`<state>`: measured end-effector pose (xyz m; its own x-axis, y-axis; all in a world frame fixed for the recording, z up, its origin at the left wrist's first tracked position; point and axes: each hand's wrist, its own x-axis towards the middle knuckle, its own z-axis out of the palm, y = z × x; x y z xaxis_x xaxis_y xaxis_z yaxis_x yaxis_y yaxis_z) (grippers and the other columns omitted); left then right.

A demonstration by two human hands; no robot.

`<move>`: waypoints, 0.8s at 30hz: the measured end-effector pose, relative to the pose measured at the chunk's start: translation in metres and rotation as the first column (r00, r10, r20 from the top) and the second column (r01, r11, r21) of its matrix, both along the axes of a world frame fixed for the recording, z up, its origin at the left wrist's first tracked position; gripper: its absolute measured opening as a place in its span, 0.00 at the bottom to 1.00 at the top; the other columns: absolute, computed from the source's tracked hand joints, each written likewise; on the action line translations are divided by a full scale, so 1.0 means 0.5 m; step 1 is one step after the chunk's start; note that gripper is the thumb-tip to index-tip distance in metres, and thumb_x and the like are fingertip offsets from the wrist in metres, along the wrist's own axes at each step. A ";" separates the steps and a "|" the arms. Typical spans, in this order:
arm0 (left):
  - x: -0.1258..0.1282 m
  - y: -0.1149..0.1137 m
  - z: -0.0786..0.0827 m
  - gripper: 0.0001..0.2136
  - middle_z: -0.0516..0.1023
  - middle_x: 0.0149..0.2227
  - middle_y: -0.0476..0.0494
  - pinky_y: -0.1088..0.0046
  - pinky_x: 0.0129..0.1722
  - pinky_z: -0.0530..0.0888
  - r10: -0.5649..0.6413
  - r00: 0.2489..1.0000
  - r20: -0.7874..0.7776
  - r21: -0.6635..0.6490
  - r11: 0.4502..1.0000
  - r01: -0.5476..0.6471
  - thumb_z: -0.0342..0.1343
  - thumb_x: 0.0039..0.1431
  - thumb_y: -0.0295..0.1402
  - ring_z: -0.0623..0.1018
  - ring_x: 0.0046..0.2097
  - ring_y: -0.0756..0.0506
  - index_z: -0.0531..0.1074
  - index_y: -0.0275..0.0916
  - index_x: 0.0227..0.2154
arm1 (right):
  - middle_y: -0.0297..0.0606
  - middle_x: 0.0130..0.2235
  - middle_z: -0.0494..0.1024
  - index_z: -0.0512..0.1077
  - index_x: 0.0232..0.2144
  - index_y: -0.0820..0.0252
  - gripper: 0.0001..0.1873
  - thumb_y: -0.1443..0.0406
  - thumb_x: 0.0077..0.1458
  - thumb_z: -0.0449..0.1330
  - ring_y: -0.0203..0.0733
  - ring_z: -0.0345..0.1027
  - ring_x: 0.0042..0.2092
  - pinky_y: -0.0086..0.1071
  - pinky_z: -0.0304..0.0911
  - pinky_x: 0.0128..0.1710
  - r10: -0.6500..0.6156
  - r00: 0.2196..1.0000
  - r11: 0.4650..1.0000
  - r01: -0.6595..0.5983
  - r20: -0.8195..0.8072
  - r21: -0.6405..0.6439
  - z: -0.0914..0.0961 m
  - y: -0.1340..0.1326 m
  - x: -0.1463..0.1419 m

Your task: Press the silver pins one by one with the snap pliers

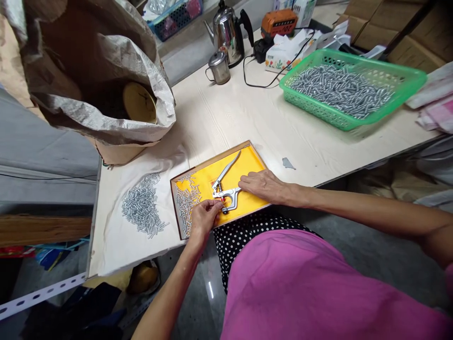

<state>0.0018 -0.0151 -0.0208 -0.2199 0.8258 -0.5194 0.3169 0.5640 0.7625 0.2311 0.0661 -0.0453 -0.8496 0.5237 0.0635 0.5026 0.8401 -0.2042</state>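
My right hand [262, 185] is closed on one handle of silver snap-fastener pliers [229, 192]. The pliers' other handle spreads away, so their handles stand apart. At the plier jaws, my left hand [205, 216] has thumb and fingers pinched together; whatever small piece is between them is hidden. Under both hands lies a shallow tray with a yellow bottom [247, 165]. Small silver metal pins [186, 203] are scattered in its left end, close to my left hand.
Left of the tray, a heap of similar pins [143, 205] lies on white cloth. A large paper sack [134, 132] stands behind it. Farther back are a metal kettle [228, 33], a small metal jug [219, 68] and a green basket [339, 120] of silver metal pieces.
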 end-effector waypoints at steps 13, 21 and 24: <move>-0.013 0.037 0.003 0.19 0.63 0.12 0.55 0.77 0.17 0.52 -0.221 0.974 -0.051 -0.151 0.966 0.211 0.65 0.43 0.49 0.58 0.16 0.56 0.70 0.37 0.17 | 0.39 0.39 0.74 0.66 0.39 0.58 0.07 0.73 0.65 0.51 0.41 0.61 0.37 0.37 0.40 0.28 -0.014 0.999 0.999 0.015 -0.029 0.041 -0.015 -0.005 0.000; -0.009 0.031 0.010 0.20 0.64 0.12 0.54 0.77 0.16 0.53 -0.190 0.982 -0.010 -0.221 0.958 0.184 0.64 0.47 0.49 0.59 0.15 0.56 0.68 0.38 0.16 | 0.40 0.40 0.74 0.67 0.42 0.59 0.10 0.74 0.64 0.50 0.42 0.61 0.37 0.37 0.39 0.28 -0.032 0.999 0.999 0.032 -0.015 0.039 -0.026 -0.009 -0.004; -0.004 0.027 0.014 0.19 0.65 0.12 0.55 0.77 0.16 0.53 -0.169 0.985 0.020 -0.220 0.961 0.169 0.65 0.47 0.48 0.59 0.15 0.55 0.69 0.38 0.19 | 0.41 0.41 0.74 0.67 0.42 0.58 0.08 0.72 0.64 0.51 0.43 0.62 0.38 0.36 0.44 0.29 -0.032 0.999 0.999 0.032 -0.016 0.011 -0.025 -0.009 -0.003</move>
